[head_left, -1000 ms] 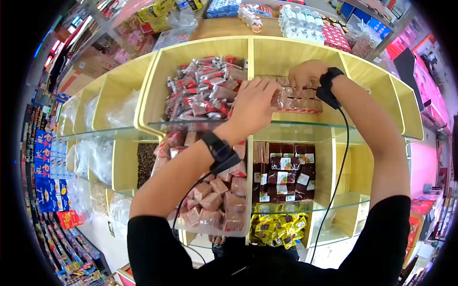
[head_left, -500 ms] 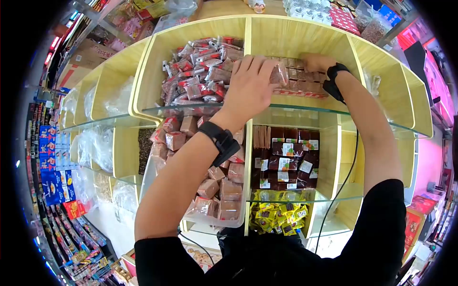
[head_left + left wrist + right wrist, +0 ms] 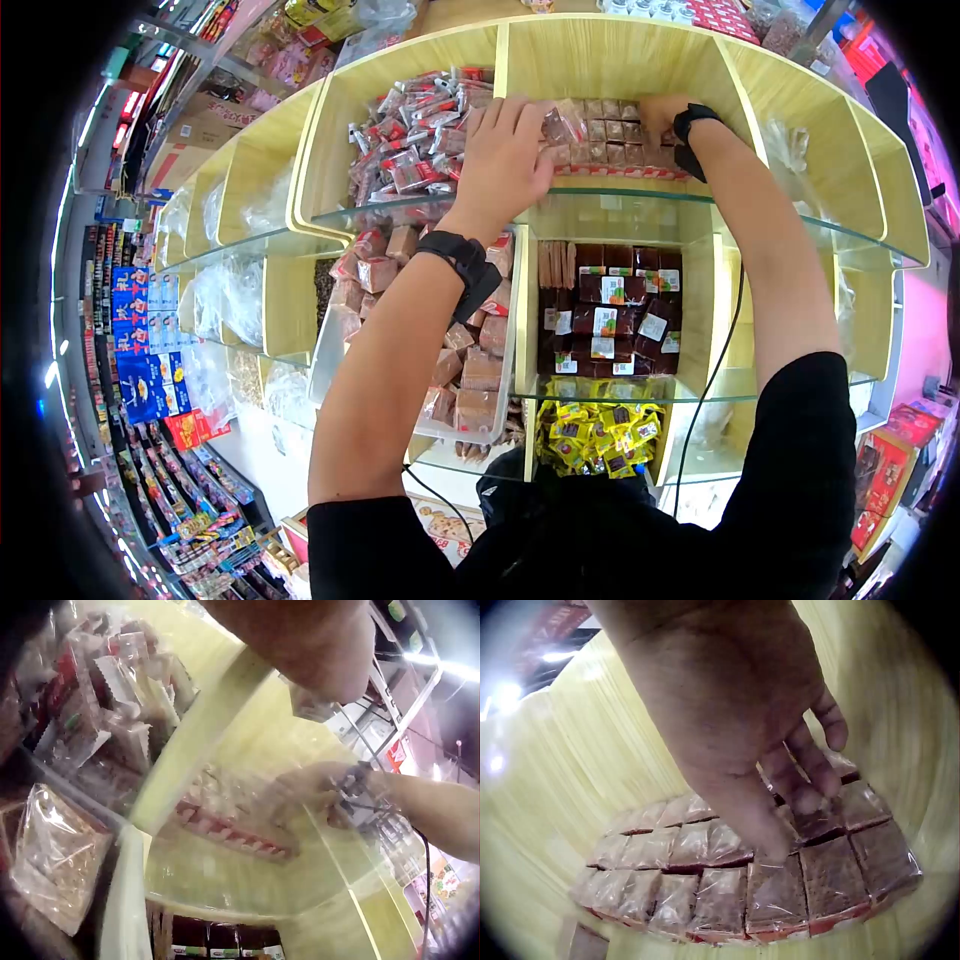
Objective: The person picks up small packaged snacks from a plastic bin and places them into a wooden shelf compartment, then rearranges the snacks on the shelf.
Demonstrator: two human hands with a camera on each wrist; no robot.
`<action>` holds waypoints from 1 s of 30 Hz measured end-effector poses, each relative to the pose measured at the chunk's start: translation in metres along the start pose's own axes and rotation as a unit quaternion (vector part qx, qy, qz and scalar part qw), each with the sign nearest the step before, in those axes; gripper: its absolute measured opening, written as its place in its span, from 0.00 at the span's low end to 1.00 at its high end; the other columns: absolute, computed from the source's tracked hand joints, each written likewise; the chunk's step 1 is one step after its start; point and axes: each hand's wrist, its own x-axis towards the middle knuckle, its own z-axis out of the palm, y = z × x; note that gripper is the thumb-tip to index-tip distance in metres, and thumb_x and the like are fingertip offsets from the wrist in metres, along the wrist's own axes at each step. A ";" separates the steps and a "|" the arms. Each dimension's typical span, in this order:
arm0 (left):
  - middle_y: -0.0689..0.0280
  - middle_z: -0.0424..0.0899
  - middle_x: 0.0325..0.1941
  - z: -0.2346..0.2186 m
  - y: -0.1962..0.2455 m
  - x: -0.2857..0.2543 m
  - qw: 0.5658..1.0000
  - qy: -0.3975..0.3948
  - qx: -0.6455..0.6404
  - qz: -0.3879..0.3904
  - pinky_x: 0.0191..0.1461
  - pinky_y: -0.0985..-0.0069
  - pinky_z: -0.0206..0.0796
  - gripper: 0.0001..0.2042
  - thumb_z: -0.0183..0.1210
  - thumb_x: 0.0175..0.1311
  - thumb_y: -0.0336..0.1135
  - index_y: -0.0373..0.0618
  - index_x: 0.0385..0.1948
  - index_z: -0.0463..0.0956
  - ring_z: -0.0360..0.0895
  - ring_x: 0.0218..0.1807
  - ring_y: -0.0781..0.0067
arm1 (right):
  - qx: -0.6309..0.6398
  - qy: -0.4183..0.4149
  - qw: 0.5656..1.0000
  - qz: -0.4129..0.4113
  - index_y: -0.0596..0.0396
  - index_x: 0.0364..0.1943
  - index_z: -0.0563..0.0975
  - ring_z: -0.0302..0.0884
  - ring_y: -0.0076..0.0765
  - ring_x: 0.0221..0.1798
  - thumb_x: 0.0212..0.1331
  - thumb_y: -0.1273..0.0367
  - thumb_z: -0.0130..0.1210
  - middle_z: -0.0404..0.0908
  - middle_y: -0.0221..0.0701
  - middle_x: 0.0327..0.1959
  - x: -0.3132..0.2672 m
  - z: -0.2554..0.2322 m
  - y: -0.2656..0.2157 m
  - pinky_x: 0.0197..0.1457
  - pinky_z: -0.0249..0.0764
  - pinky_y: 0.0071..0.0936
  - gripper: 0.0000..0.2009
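Pale yellow wooden shelving (image 3: 600, 60) with glass shelf panes (image 3: 600, 215) holds wrapped snacks in separate compartments. Both hands work in the top right compartment, where clear-wrapped brown square snack packets (image 3: 610, 140) lie in neat rows on a red-edged tray, filling the floor of that compartment toward its front. The left hand (image 3: 500, 160) reaches over the wooden divider from the neighbouring compartment; its fingers are spread and only slightly bent, their tips resting at the left end of the rows, and one clear packet (image 3: 556, 125) sits against the fingertips, though whether it is pinched cannot be told. The right hand (image 3: 662, 112) is at the right end of the rows; the right wrist view shows its fingers (image 3: 810, 780) bent downward with the tips pressing on the top of the packets (image 3: 780, 885), not wrapped round any one. Left of the divider lies a loose heap of red and silver wrapped sweets (image 3: 410, 150). On the shelf below stand dark brown packets with white labels (image 3: 605, 320) and, beside them, a clear tub of reddish-brown wrapped blocks (image 3: 470, 370); lower still are small yellow sachets (image 3: 595, 440).
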 end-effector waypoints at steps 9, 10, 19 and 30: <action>0.57 0.76 0.47 0.004 -0.002 -0.002 1.000 0.009 0.017 0.002 0.56 0.58 0.61 0.22 0.67 0.54 0.35 0.42 0.51 0.73 0.73 0.52 0.51 | -0.216 -0.024 0.973 -0.072 0.61 0.42 0.83 0.87 0.44 0.42 0.26 0.54 0.81 0.88 0.42 0.40 0.007 0.020 -0.024 0.44 0.82 0.38 0.35; 0.57 0.76 0.47 0.004 -0.002 -0.002 1.000 0.015 0.017 0.004 0.56 0.58 0.61 0.22 0.67 0.55 0.35 0.42 0.51 0.73 0.73 0.52 0.51 | -0.237 -0.032 0.969 -0.063 0.61 0.41 0.83 0.87 0.44 0.42 0.24 0.53 0.82 0.88 0.41 0.40 0.005 0.019 -0.028 0.43 0.82 0.38 0.36; 0.57 0.76 0.46 0.005 -0.003 -0.002 0.999 0.026 0.034 0.011 0.54 0.59 0.61 0.22 0.67 0.55 0.35 0.42 0.51 0.73 0.74 0.50 0.52 | -0.333 0.028 0.940 -0.065 0.61 0.47 0.79 0.88 0.42 0.42 0.18 0.50 0.82 0.88 0.38 0.39 0.013 0.033 -0.027 0.42 0.83 0.37 0.44; 0.58 0.76 0.46 0.003 -0.004 -0.002 0.999 0.024 0.029 0.018 0.53 0.59 0.61 0.22 0.67 0.55 0.36 0.43 0.51 0.73 0.74 0.49 0.52 | -0.345 -0.007 0.935 -0.082 0.61 0.42 0.82 0.87 0.44 0.39 0.17 0.49 0.81 0.88 0.38 0.36 0.033 0.043 -0.022 0.38 0.82 0.39 0.41</action>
